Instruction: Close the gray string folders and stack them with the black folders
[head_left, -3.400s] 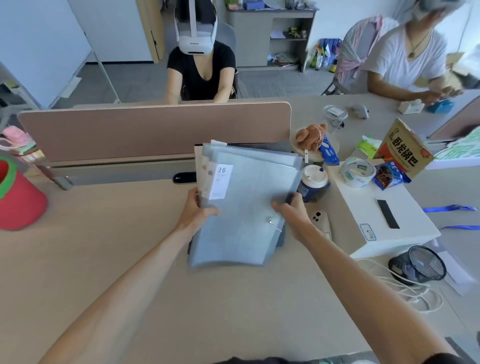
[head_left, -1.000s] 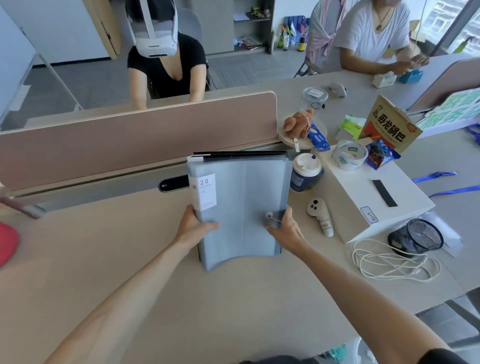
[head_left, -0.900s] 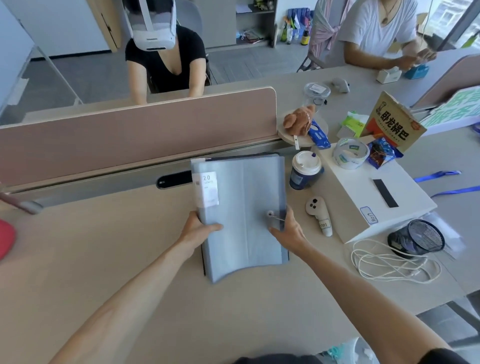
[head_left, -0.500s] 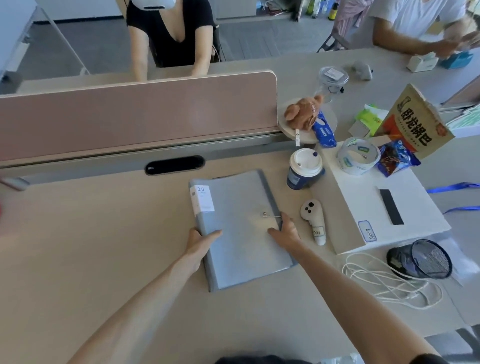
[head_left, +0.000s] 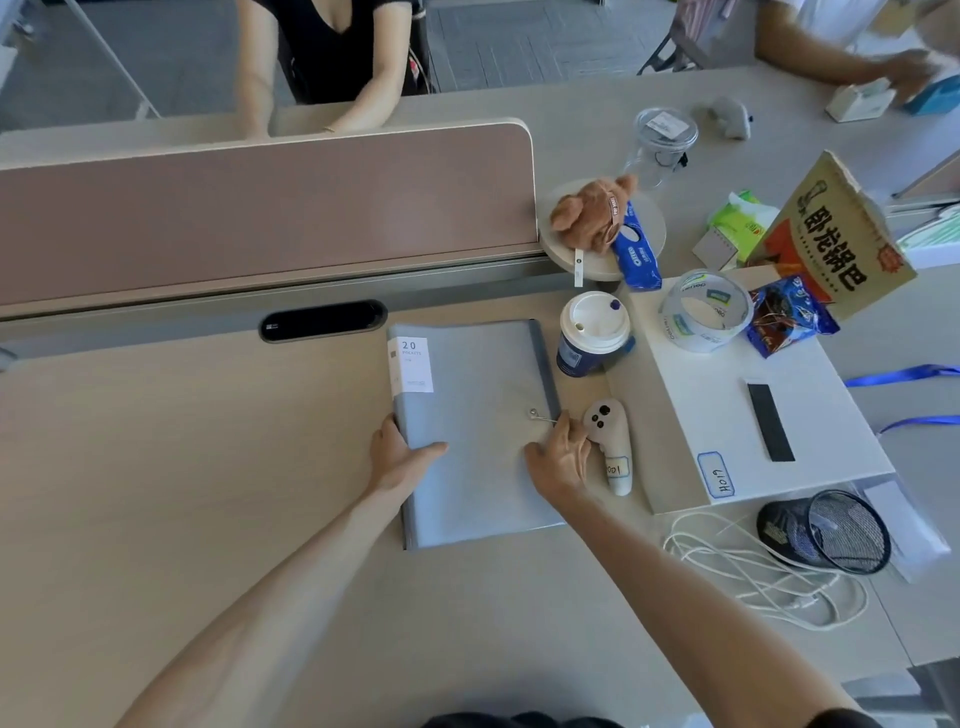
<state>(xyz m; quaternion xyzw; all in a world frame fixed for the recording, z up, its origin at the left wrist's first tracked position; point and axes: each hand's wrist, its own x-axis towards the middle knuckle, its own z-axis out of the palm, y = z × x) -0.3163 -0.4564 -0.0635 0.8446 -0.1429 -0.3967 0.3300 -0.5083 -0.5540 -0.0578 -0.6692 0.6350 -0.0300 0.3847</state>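
Observation:
A gray string folder (head_left: 475, 431) lies flat on the desk, closed, with a white "20 pockets" label (head_left: 410, 365) at its far left corner. A darker edge of another folder (head_left: 546, 364) shows under it along the right side. My left hand (head_left: 397, 457) grips the folder's left edge, thumb on the cover. My right hand (head_left: 558, 457) is at the right edge, fingertips pinching the thin string that runs from the round button (head_left: 534, 413).
A lidded paper cup (head_left: 592, 332) and a white controller (head_left: 610, 441) sit just right of the folder. Further right are a white box (head_left: 727, 415) with a tape roll (head_left: 704, 312), a coiled cable (head_left: 753, 571) and a mesh cup (head_left: 826, 530). A desk divider (head_left: 260, 208) stands behind.
The folder stack, held upright off the desk earlier, has come down and now lies flat. Both hands stayed at its edges; my right fingers have moved to the string.

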